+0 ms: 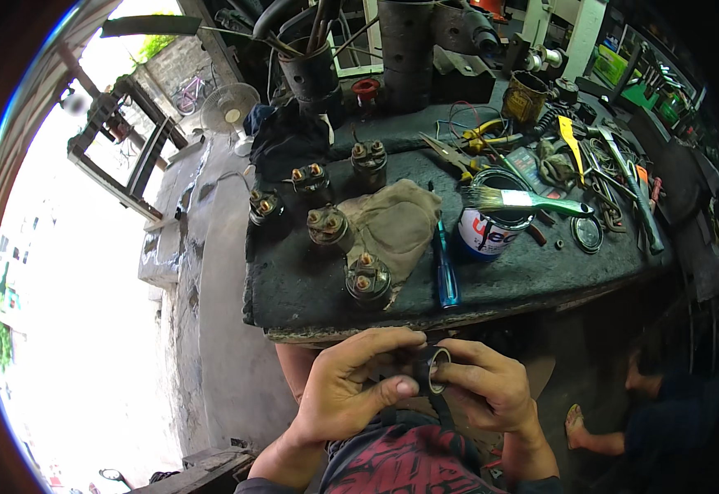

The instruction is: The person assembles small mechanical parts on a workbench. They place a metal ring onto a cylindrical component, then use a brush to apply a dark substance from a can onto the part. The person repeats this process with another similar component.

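The right hand (493, 385) grips a dark ring with a pale inner rim (424, 367), its fingertips reaching into the hole, apparently so that the ring stays steady and can turn. The left hand (341, 393) curves around the ring's other side, thumb and fingers parted; whether it truly grips the ring or only steadies it, one cannot tell. Both hands hold the ring in front of the person's torso, just short of the counter (289, 288), probably to keep it close to the eyes.

From the ring, a blue-handled screwdriver (446, 276) lies at twelve o'clock, within easy reach. Towards eleven, five dark cylinders with copper-coloured studs (369, 286) stand upright, studs up, perhaps to leave the terminals accessible; a stained cloth (392, 221) lies flat beside them. Between twelve and one stands an open paint can (488, 235), a brush (532, 200) laid across its mouth, likely to keep the bristles off the counter. Past it, towards one-thirty, loose tools (598, 169) crowd together.
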Demonstrator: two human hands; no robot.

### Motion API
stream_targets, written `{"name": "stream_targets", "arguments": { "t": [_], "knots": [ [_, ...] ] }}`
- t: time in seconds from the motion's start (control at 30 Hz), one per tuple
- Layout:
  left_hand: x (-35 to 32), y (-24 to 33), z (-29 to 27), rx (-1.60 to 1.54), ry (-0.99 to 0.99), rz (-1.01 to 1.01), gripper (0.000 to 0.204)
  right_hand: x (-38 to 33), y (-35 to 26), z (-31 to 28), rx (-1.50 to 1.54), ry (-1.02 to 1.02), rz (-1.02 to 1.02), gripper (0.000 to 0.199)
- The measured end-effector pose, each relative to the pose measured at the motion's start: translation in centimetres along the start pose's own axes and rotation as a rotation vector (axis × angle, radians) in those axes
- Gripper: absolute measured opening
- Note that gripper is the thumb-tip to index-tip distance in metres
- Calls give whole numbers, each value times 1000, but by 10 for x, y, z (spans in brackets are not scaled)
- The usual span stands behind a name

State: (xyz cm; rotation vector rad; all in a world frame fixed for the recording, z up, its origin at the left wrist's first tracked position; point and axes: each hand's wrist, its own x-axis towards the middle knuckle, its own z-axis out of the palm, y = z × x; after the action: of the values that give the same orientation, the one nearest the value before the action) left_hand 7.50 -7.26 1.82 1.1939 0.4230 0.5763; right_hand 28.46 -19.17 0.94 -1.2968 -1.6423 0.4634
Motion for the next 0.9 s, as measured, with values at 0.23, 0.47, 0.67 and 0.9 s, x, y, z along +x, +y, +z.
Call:
{"name": "stream_targets", "arguments": {
  "t": [0.23,0.47,0.67,0.9],
  "knots": [
    [5,-17,-5,339,104,176,21,2,1,6,-52,-21,69,33],
    [4,-31,7,158,339,164,12,21,-10,28,25,152,212,29],
    [11,-24,-14,529,540,420,22,36,-2,17,-87,108,88,42],
    [45,-34,-8,925,669,381,81,29,1,20,330,118,301,41]
  ]
}}
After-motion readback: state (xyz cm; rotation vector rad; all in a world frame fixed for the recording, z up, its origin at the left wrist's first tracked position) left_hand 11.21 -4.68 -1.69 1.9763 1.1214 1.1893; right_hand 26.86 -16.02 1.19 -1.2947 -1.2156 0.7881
